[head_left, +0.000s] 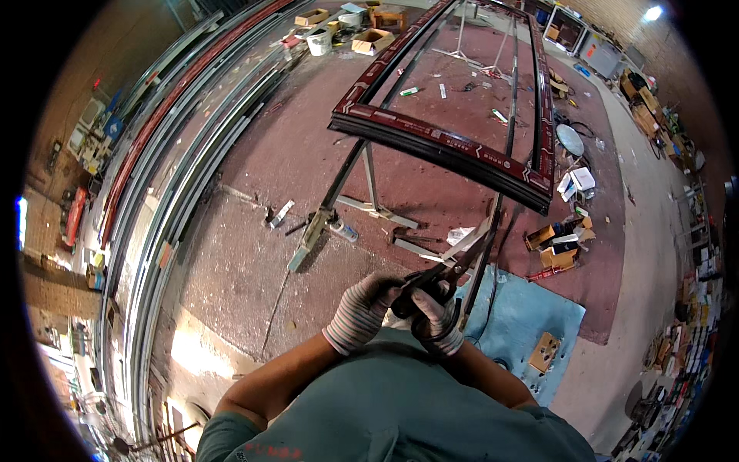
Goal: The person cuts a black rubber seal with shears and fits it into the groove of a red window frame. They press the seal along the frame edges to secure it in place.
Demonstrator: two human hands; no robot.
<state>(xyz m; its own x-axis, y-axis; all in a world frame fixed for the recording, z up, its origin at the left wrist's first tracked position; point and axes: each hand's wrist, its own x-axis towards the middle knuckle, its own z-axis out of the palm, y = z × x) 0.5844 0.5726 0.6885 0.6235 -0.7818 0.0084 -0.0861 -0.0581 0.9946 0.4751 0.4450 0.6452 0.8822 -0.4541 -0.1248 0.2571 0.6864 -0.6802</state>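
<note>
Both my hands wear white striped work gloves and meet close in front of my body. In my right hand (pixel 436 317) is a dark-handled tool that looks like shears (pixel 460 269), its blades pointing up and away from me. My left hand (pixel 363 309) is closed beside it, its fingertips at a black part next to the tool; exactly what they grip is hidden. Beyond them a dark red window frame (pixel 439 142) with black edges rests raised on metal stands (pixel 371 181). Neither hand touches the frame.
Long metal profiles (pixel 185 150) lie along the left. A light blue sheet (pixel 531 312) is on the floor to the right, with a small cardboard piece (pixel 544 352). Torn boxes (pixel 562 242) sit right of the frame. A sealant tube (pixel 344 230) lies near a stand's foot (pixel 308 242).
</note>
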